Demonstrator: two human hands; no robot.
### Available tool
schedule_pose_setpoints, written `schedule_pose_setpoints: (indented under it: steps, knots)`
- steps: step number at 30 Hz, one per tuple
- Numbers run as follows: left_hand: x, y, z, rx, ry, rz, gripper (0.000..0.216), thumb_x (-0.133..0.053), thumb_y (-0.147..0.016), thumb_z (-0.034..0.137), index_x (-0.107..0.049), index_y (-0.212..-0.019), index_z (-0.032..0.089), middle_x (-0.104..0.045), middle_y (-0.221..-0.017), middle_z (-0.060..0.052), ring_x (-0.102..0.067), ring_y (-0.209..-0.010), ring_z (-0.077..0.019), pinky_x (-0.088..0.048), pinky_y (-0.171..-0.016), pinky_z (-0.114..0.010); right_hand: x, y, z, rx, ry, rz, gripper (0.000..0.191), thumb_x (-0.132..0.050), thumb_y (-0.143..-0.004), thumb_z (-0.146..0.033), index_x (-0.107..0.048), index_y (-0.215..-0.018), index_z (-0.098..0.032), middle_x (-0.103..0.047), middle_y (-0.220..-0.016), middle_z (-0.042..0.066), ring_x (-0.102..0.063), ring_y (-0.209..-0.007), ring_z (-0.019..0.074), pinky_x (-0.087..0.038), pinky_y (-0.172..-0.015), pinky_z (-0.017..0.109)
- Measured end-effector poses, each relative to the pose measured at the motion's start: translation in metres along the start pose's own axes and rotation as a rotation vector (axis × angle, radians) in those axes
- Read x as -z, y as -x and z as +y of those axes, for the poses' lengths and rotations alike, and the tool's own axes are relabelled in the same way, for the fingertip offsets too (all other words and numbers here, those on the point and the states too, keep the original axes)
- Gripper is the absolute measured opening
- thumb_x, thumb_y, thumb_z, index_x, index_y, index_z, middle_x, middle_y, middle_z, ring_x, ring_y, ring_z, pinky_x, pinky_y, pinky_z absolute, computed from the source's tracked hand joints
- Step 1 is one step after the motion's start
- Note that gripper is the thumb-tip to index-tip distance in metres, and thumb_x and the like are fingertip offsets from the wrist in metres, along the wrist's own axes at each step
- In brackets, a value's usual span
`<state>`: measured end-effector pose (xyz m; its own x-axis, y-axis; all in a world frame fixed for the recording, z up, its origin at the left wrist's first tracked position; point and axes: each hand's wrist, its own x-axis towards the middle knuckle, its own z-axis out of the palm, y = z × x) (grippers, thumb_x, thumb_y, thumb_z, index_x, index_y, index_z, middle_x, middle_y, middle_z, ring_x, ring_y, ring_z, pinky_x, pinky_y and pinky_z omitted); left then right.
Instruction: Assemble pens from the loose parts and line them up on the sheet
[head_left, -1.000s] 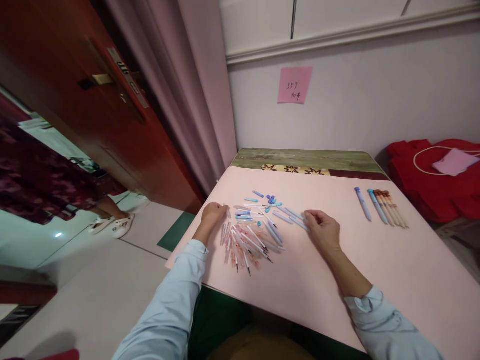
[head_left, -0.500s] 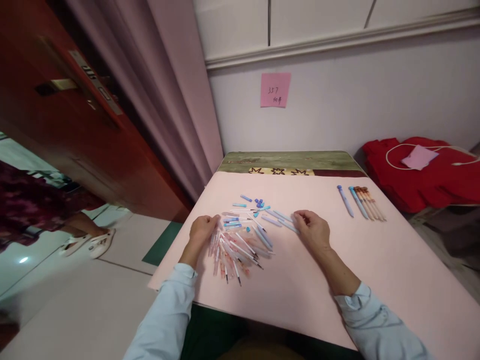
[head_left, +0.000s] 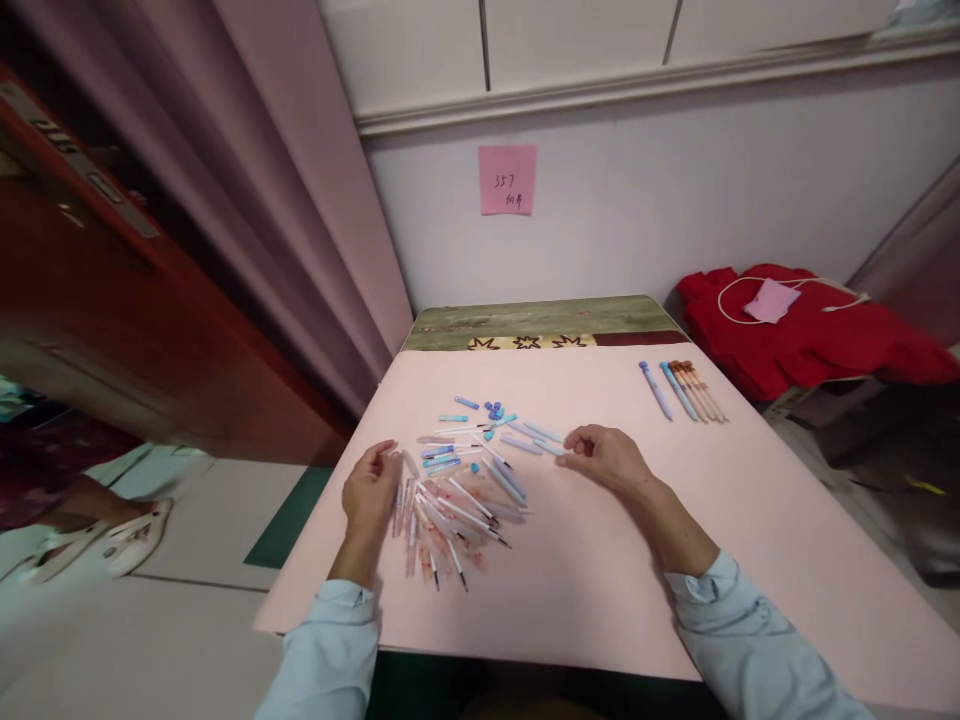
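Several finished pens (head_left: 682, 390) lie in a row at the worktop's (head_left: 600, 580) far right, while a larger heap of loose parts (head_left: 465, 480) waits between the hands. The right hand (head_left: 604, 458) pinches a blue barrel (head_left: 550, 449) with narrow fingers. The left hand (head_left: 369, 492) curls its fingers at the heap's edge; I cannot tell whether it grips anything.

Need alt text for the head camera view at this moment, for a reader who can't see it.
A person's left hand and right hand sit at either side of a scattered pile of pen parts on a pink table cover. A neat row of pens lies farther right, and a pink note sticks to the wall behind.
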<state>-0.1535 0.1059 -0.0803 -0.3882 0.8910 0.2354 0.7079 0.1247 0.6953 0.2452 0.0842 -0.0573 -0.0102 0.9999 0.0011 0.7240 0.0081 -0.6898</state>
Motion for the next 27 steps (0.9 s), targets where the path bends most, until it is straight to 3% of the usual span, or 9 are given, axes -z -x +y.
schedule_pose_setpoints:
  steps: [4,9,15,21,27]
  knots:
    - [0.001,0.000,0.006,-0.027,-0.110,-0.066,0.034,-0.056,-0.083,0.047,-0.071,-0.106,0.028,-0.070,-0.100,-0.003,-0.063,-0.085,-0.0210,-0.044,-0.072,-0.031,-0.001,0.000,0.000,0.049,0.085,0.001,0.023,-0.071,-0.071,-0.046,-0.070,-0.080,-0.025,-0.067,-0.074,-0.002,-0.057,-0.065,0.0143,-0.035,-0.058,0.025]
    - [0.002,0.003,0.015,0.000,-0.179,-0.073,0.025,-0.057,-0.083,0.044,-0.071,-0.090,0.026,-0.069,-0.099,-0.002,-0.063,-0.085,-0.0203,-0.043,-0.072,-0.031,-0.001,0.001,-0.003,0.069,0.097,0.007,0.016,-0.068,-0.076,-0.041,-0.070,-0.075,-0.025,-0.067,-0.073,-0.002,-0.056,-0.064,0.0134,-0.036,-0.059,0.025]
    - [0.002,0.005,0.021,-0.019,-0.252,-0.092,0.039,-0.054,-0.085,0.045,-0.064,-0.120,0.029,-0.068,-0.099,-0.002,-0.063,-0.084,-0.0201,-0.043,-0.073,-0.032,-0.001,0.002,-0.003,0.076,0.095,0.004,0.017,-0.068,-0.076,-0.042,-0.071,-0.076,-0.025,-0.066,-0.072,-0.002,-0.056,-0.064,0.0136,-0.036,-0.058,0.025]
    - [0.003,0.007,0.022,-0.078,-0.322,-0.159,0.034,-0.049,-0.089,0.048,-0.070,-0.111,0.032,-0.066,-0.103,-0.002,-0.062,-0.089,-0.0211,-0.042,-0.071,-0.032,-0.004,0.000,0.000,0.072,0.112,0.045,0.021,-0.063,-0.080,-0.044,-0.072,-0.077,-0.025,-0.068,-0.074,-0.001,-0.057,-0.065,0.0144,-0.036,-0.059,0.026]
    - [0.003,0.006,0.022,-0.110,-0.313,-0.173,0.045,-0.051,-0.089,0.047,-0.059,-0.132,0.035,-0.065,-0.095,-0.002,-0.062,-0.087,-0.0214,-0.042,-0.070,-0.031,-0.005,0.000,0.000,0.053,0.130,0.042,0.023,-0.058,-0.082,-0.042,-0.073,-0.079,-0.025,-0.069,-0.074,0.000,-0.058,-0.065,0.0152,-0.037,-0.060,0.027]
